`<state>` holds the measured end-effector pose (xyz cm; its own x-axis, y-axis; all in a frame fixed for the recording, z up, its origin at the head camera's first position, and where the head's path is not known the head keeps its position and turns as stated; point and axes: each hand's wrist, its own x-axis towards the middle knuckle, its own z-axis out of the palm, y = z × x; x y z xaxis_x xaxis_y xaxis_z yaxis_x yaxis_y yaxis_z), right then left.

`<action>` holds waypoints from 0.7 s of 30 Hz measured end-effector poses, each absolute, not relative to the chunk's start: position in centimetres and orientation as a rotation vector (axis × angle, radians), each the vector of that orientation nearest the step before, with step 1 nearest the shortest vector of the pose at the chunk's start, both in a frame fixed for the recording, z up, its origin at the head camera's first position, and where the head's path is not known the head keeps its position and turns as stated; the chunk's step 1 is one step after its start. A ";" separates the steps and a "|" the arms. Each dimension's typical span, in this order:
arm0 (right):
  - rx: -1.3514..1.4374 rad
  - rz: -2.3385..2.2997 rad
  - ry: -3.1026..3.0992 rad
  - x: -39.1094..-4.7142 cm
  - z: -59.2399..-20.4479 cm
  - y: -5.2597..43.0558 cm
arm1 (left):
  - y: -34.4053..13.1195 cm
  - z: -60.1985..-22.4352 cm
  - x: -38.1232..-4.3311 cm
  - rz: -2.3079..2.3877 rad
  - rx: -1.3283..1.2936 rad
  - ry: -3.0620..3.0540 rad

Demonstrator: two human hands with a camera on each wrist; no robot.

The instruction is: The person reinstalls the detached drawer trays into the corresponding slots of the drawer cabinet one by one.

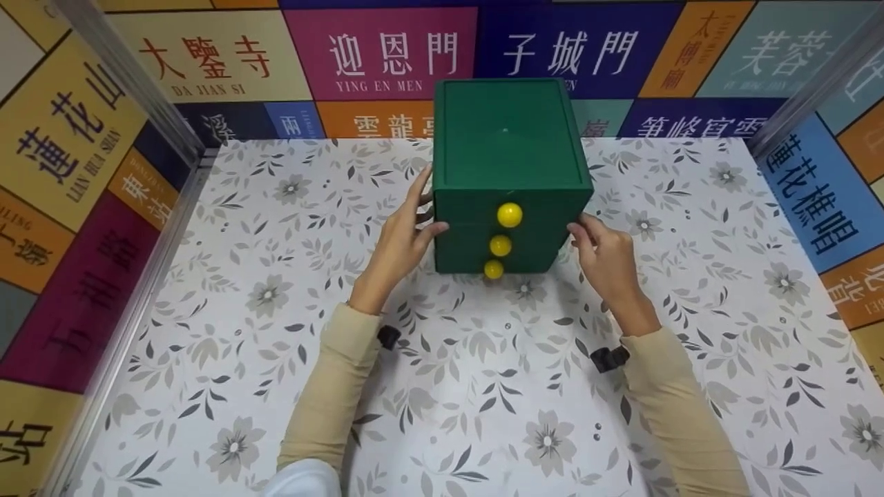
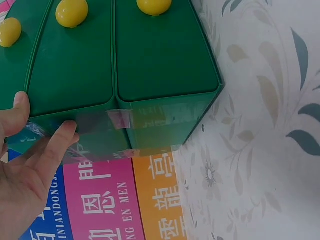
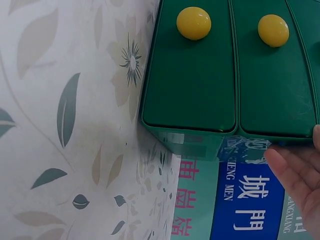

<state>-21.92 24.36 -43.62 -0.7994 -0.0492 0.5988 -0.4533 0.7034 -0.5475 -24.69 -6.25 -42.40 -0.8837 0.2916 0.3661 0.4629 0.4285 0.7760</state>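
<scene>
A green drawer box (image 1: 507, 141) with three drawers, each with a round yellow knob (image 1: 510, 215), stands upright near the back of the table, its drawer fronts facing me. My left hand (image 1: 399, 241) holds its left side, thumb at the front edge and fingers along the side wall. In the left wrist view, a fingertip of the left hand (image 2: 37, 165) presses the box's shiny side. My right hand (image 1: 608, 255) holds the opposite side, thumb by the front edge; its fingers are partly hidden. All three drawers are pushed in.
The table (image 1: 483, 386) has a white leaf-and-flower cover. Printed panels with large characters (image 1: 394, 55) rise along its back, left and right sides. A small black piece (image 1: 389, 337) sits by the left cuff, and another black piece (image 1: 610, 359) by the right cuff.
</scene>
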 end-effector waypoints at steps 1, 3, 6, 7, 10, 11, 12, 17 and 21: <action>0.375 0.965 -2.353 -22.0 -43.6 24.3 | -6.2 -42.4 -24.8 -1.447 -0.672 -2.502; 0.362 0.980 -2.355 -22.1 -43.7 24.3 | -6.2 -42.4 -25.1 -1.451 -0.677 -2.511; 0.346 0.991 -2.376 -22.2 -43.4 24.3 | -6.3 -42.3 -25.3 -1.460 -0.679 -2.536; 0.340 0.990 -2.391 -22.3 -43.3 24.3 | -6.4 -42.3 -25.3 -1.460 -0.677 -2.548; 0.312 0.993 -2.457 -22.3 -42.8 24.2 | -6.5 -42.1 -25.3 -1.458 -0.656 -2.590; 0.299 1.000 -2.485 -22.2 -42.6 24.3 | -6.5 -42.1 -25.2 -1.452 -0.641 -2.605; 0.284 1.012 -2.511 -22.2 -42.5 24.3 | -6.5 -41.9 -25.0 -1.434 -0.624 -2.622; 0.259 1.105 -2.528 -21.3 -42.1 23.8 | -6.1 -40.8 -23.2 -1.261 -0.605 -2.643; 0.374 1.045 -2.407 -20.1 -41.6 23.1 | -5.7 -39.6 -21.0 -1.055 -0.661 -2.607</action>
